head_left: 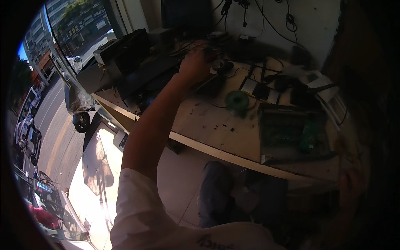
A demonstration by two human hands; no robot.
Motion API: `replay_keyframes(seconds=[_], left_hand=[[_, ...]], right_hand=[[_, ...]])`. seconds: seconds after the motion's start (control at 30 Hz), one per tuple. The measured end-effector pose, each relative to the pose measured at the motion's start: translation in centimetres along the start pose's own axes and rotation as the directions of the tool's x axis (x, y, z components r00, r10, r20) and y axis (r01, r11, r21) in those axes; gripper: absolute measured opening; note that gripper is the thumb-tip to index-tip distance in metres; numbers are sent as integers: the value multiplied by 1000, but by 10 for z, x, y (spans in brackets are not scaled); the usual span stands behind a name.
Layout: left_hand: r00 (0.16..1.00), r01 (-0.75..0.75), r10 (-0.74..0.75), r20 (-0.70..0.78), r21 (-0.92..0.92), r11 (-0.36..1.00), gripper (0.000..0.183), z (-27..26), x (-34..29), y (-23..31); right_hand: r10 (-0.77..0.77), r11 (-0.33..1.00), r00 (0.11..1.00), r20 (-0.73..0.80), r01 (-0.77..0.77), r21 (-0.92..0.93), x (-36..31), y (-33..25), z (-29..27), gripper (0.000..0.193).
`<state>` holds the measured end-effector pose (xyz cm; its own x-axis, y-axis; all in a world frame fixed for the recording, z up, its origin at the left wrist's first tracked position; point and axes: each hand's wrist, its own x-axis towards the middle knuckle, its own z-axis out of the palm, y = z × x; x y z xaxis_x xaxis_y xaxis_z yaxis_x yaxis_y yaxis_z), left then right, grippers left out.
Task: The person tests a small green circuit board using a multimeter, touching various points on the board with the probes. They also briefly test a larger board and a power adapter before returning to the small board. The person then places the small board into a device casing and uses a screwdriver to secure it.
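My left arm stretches across the bench, and my left hand (195,67) is at its far part among dark equipment. Its fingers look curled beside a dark and reddish thing (211,56); shadow hides what they hold. Just right of that hand lies a small dark rounded thing (225,65). Low at the right rim, near the bench's right end, my right hand (352,181) shows very dimly, and its fingers cannot be made out. A green spool (237,101) sits on the bench between the hands. Nearer stands a dark shallow tray (263,137) with greenish things inside.
Dark box-shaped equipment (125,52) crowds the bench's left back by the window. Small dark bits (225,127) are scattered on the wooden bench top (196,125). Cables (273,25) hang on the back wall. A scooter (77,102) stands outside at the left; my knees are under the bench.
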<state>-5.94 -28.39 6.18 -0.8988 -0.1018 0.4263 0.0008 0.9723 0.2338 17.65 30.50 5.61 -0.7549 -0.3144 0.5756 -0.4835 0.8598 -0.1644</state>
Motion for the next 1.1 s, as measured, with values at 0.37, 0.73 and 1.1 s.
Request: replay_keyframes(seconds=[0.37, 0.73, 1.1], left_hand=[[900, 122, -92, 427, -44, 992, 67, 88, 133, -55], [968, -147, 143, -208, -5, 989, 97, -7, 161, -46], [143, -703, 611, -779, 354, 616, 98, -205, 93, 154]], right_hand=[[128, 908, 992, 2, -116, -403, -83, 23, -38, 20], [469, 877, 881, 56, -472, 89, -2, -4, -27, 13], [97, 768, 994, -57, -38, 639, 133, -64, -7, 11]])
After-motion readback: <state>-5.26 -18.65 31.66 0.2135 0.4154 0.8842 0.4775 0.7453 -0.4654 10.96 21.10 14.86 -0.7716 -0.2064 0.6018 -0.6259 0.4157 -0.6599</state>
